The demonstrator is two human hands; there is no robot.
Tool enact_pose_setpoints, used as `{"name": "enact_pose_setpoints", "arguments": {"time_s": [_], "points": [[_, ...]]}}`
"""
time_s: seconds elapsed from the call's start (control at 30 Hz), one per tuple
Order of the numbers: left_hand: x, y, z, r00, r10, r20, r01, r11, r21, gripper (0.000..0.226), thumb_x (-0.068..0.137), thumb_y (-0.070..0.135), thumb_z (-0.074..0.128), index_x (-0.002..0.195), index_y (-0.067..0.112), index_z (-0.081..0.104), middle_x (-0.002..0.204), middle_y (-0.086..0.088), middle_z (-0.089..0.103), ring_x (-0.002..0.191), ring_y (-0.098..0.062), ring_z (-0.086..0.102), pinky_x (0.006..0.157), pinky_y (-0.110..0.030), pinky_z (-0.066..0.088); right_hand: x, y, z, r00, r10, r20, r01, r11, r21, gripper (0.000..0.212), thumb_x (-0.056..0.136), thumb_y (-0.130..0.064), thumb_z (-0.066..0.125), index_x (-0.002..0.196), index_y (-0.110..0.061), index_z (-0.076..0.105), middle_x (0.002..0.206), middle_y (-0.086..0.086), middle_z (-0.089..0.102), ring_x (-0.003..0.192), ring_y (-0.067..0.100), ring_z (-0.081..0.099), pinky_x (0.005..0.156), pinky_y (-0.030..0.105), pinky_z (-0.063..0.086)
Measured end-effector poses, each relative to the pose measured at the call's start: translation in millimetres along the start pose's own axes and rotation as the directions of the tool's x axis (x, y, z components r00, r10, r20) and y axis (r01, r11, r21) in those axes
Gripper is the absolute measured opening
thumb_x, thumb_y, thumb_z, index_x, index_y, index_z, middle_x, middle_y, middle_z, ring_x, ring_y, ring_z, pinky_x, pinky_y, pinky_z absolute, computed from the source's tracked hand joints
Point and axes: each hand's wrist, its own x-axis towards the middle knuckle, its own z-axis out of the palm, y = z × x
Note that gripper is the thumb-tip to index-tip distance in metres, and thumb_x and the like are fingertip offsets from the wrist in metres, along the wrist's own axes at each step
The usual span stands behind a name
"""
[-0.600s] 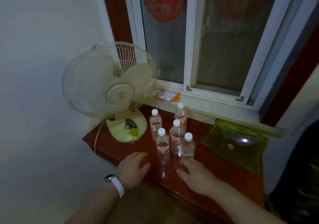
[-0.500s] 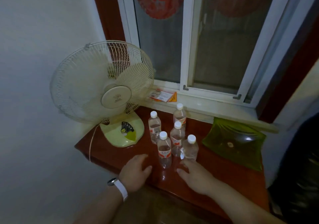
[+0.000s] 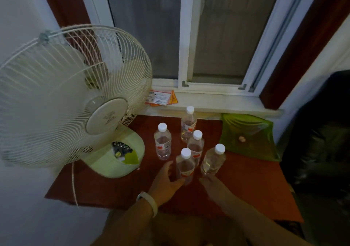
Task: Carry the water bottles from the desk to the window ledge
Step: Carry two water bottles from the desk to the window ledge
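Ahead of you the white-framed window [image 3: 217,37] filled the wall with two dull grey panes. At your left, one round wire-caged fan [image 3: 72,94] on a pale green plastic base took up that end of the desk [image 3: 246,185]. The desk's glossy red-brown top ran to a straight near edge, with bare room at its right front corner. The pale window ledge [image 3: 217,103] ran along the back of the desk, mostly free to the right of a few orange-edged leaflets [image 3: 161,97]. One translucent green dish [image 3: 248,137], squarish with upturned corners, lay at the back right below the ledge. Your left hand [image 3: 166,179], fingers spread wide, cupped the left side of the nearest bottle [image 3: 185,168]; contact could not be told. Your right hand [image 3: 214,185], blurred, fingers loosely straight, reached the foot of the right bottle [image 3: 213,162]. All five clear water bottles [image 3: 162,145], white-capped and red-labelled, stood upright, clustered on the desk. One white band [image 3: 149,202] circled your left wrist
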Motion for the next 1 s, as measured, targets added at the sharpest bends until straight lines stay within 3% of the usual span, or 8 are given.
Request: {"name": "enact_pose_setpoints", "arguments": {"time_s": [0.17,0.27,0.4,0.5,0.67,0.77,0.83,1.0], "points": [[14,8,9,0.998,0.05,-0.022,-0.051,0.998,-0.036,0.083,0.063,0.043,0.084,0.135,0.036,0.044,0.129,0.019,0.055,0.117,0.005,0.052,0.084,-0.004,0.043,10,0,4,0.993,0.121,0.006,-0.12,0.967,0.223,0.012,0.095,-0.037,0.054,0.088,-0.031,0.062,0.099,0.005,0.066,0.095,0.025,0.064,0.09,0.045,0.05],[21,13,12,0.998,0.061,-0.017,-0.062,0.996,-0.071,0.079,0.069,0.028,0.087,0.137,0.03,0.046,0.127,0.018,0.058,0.111,0.011,0.056,0.078,-0.003,0.045,17,1,4,0.986,0.166,0.019,-0.165,0.945,0.282,0.007,0.095,-0.038,0.053,0.093,-0.034,0.059,0.104,0.0,0.062,0.105,0.025,0.06,0.094,0.046,0.049],[23,18,15,0.998,0.058,-0.019,-0.059,0.997,-0.059,0.059,0.072,0.027,0.086,0.119,0.042,0.053,0.113,0.021,0.066,0.102,0.018,0.057,0.074,0.001,0.044,23,4,2,0.983,0.174,0.053,-0.182,0.936,0.302,0.006,0.096,-0.038,0.052,0.098,-0.035,0.057,0.114,0.001,0.061,0.107,0.024,0.058,0.087,0.041,0.049],[22,20,16,0.998,0.057,-0.027,-0.059,0.996,-0.067,0.053,0.071,0.035,0.085,0.108,0.055,0.054,0.106,0.033,0.066,0.102,0.017,0.058,0.073,-0.003,0.047,30,6,-2,0.983,0.17,0.074,-0.184,0.943,0.277,0.008,0.097,-0.034,0.05,0.1,-0.035,0.057,0.116,0.002,0.059,0.108,0.025,0.058,0.088,0.041,0.049],[19,25,13,0.992,0.095,-0.084,-0.102,0.991,-0.09,0.059,0.067,0.051,0.085,0.117,0.054,0.054,0.117,0.024,0.066,0.109,0.004,0.061,0.094,-0.03,0.051,36,9,1,0.985,0.152,0.084,-0.171,0.933,0.315,0.009,0.094,-0.037,0.053,0.094,-0.03,0.059,0.096,0.002,0.062,0.089,0.019,0.057,0.076,0.035,0.048],[16,24,7,0.988,0.111,-0.106,-0.12,0.99,-0.076,0.064,0.065,0.054,0.085,0.12,0.056,0.053,0.121,0.022,0.066,0.112,0.002,0.061,0.097,-0.035,0.052,36,17,0,0.991,0.101,0.084,-0.118,0.964,0.24,0.013,0.095,-0.036,0.052,0.093,-0.026,0.059,0.099,-0.002,0.062,0.088,0.015,0.058,0.075,0.033,0.048],[13,26,5,0.986,0.124,-0.11,-0.132,0.988,-0.076,0.067,0.066,0.051,0.086,0.124,0.052,0.053,0.123,0.019,0.066,0.114,-0.001,0.061,0.099,-0.038,0.052,33,24,-5,0.995,0.088,0.045,-0.094,0.981,0.171,0.018,0.092,-0.042,0.052,0.098,-0.026,0.059,0.093,-0.007,0.062,0.083,0.011,0.059,0.076,0.03,0.049],[9,35,5,0.986,0.15,-0.078,-0.156,0.985,-0.079,0.073,0.066,0.053,0.086,0.129,0.044,0.052,0.126,0.016,0.065,0.117,-0.005,0.061,0.101,-0.043,0.051,30,29,-24,0.982,0.157,-0.102,-0.144,0.981,0.13,0.024,0.089,-0.043,0.06,0.083,-0.02,0.058,0.071,-0.003,0.059,0.061,0.012,0.055,0.055,0.027,0.042]]}}
